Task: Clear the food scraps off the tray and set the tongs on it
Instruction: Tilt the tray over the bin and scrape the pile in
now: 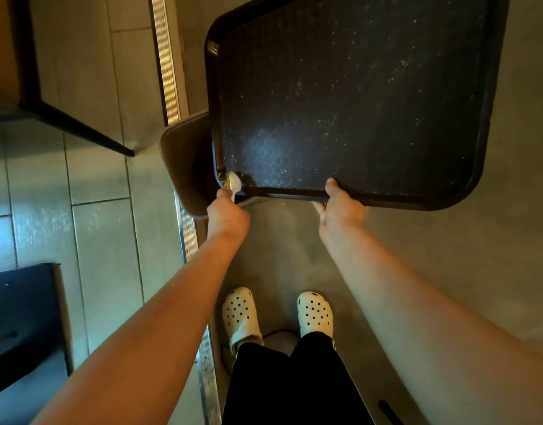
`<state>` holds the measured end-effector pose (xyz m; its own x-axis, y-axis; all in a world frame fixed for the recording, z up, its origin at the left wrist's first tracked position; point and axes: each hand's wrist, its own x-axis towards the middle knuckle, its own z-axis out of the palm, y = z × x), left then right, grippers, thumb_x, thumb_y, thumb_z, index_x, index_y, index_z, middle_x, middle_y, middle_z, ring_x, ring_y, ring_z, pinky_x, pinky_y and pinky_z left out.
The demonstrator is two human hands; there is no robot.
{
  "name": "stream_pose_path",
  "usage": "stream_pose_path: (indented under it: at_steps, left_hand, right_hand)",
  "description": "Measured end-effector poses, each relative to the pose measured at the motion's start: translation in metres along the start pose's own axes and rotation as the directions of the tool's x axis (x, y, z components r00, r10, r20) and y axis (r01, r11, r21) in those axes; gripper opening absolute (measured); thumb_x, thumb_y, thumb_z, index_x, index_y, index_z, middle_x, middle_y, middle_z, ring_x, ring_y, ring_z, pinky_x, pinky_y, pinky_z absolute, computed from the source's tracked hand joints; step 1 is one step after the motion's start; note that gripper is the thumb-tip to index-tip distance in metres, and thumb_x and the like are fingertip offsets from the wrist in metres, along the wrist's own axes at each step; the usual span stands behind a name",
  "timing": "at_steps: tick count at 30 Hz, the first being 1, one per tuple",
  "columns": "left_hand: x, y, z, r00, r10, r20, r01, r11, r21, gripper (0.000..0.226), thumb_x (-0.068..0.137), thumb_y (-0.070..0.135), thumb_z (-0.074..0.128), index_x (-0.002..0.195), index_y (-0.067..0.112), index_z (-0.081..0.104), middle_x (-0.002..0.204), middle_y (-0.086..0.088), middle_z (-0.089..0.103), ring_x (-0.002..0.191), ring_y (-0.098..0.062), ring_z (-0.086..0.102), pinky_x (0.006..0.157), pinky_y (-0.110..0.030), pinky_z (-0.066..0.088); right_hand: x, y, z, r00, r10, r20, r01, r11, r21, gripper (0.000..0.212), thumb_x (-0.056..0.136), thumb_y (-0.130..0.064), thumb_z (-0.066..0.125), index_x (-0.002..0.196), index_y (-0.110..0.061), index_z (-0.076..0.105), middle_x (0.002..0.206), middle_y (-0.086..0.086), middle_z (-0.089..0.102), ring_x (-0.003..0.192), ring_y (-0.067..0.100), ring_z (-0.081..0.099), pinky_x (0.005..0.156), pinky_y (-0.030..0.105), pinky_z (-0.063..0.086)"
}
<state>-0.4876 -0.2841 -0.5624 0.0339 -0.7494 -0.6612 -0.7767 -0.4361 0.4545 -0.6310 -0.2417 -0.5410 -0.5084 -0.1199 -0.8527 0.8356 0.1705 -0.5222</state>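
The tray (371, 96) was black, its floor carrying a fine diamond-grid texture and a scatter of pale specks. Yellow food scraps (222, 178) sat in its near left corner. The spoon (235, 181) at that corner was white. The bin (187, 167) beneath the tray's left edge was tan-brown. The clogs (315, 314) were cream-white, dotted with dark round holes. The trousers (294, 384) were black. The floor tiles (101, 240) on the left were pale grey-beige with darker grout lines; the floor on the right was plain matt grey. The ribbed threshold strip (167, 56) between them was metallic, tinged gold. The table leg (80, 127) was black.
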Motion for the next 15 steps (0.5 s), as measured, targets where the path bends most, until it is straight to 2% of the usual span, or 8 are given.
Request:
stream_pose_path:
  at_steps: [2,4,8,11,15]
  left_hand:
    - [0.001,-0.002,-0.002,0.999,-0.040,-0.018,0.040,0.999,0.017,0.046,0.090,-0.001,0.041,0.135,0.008,0.041,0.127,-0.019,0.052,0.115,-0.034,0.051,0.091,-0.033,0.042]
    - [0.002,-0.004,-0.008,0.995,-0.067,-0.068,0.070,0.997,0.032,0.045,0.091,-0.001,0.042,0.135,0.007,0.041,0.126,-0.019,0.052,0.114,-0.034,0.052,0.090,-0.034,0.043]
    - [0.001,0.004,-0.011,0.999,-0.018,-0.042,0.017,1.000,-0.010,0.042,0.091,0.002,0.044,0.133,0.009,0.046,0.114,-0.011,0.056,0.098,-0.023,0.055,0.078,-0.027,0.044]
    - [0.007,0.011,-0.009,0.999,-0.047,-0.010,0.048,0.998,0.035,0.037,0.091,0.004,0.046,0.127,0.004,0.051,0.118,-0.018,0.058,0.106,-0.031,0.057,0.087,-0.033,0.048]
    - [0.017,0.006,-0.012,0.994,-0.107,-0.021,0.109,0.982,0.157,0.031,0.093,0.003,0.045,0.121,0.000,0.057,0.116,-0.020,0.060,0.107,-0.033,0.058,0.088,-0.034,0.048]
  right_hand:
    - [0.001,0.000,0.000,1.000,-0.011,0.006,0.011,1.000,-0.010,0.039,0.087,-0.004,0.064,0.119,-0.014,0.043,0.092,-0.004,0.054,0.084,0.013,0.058,0.089,0.037,0.053]
    - [0.001,0.001,-0.001,1.000,-0.014,0.009,0.014,0.999,-0.032,0.036,0.087,-0.004,0.064,0.113,-0.016,0.042,0.091,-0.005,0.053,0.092,0.015,0.055,0.091,0.038,0.053]
    - [-0.001,-0.001,-0.001,1.000,-0.022,0.004,0.022,0.998,-0.063,0.039,0.088,-0.005,0.064,0.117,-0.014,0.040,0.094,-0.004,0.052,0.094,0.016,0.053,0.094,0.038,0.051]
    - [-0.001,0.001,-0.001,0.999,-0.039,-0.006,0.039,0.996,-0.080,0.044,0.088,-0.007,0.064,0.124,-0.011,0.041,0.106,0.001,0.054,0.097,0.018,0.056,0.092,0.035,0.051]
    - [0.001,-0.001,-0.003,0.999,-0.042,0.007,0.042,0.996,-0.075,0.034,0.088,-0.005,0.064,0.109,-0.018,0.040,0.104,-0.001,0.052,0.092,0.017,0.056,0.095,0.039,0.050]
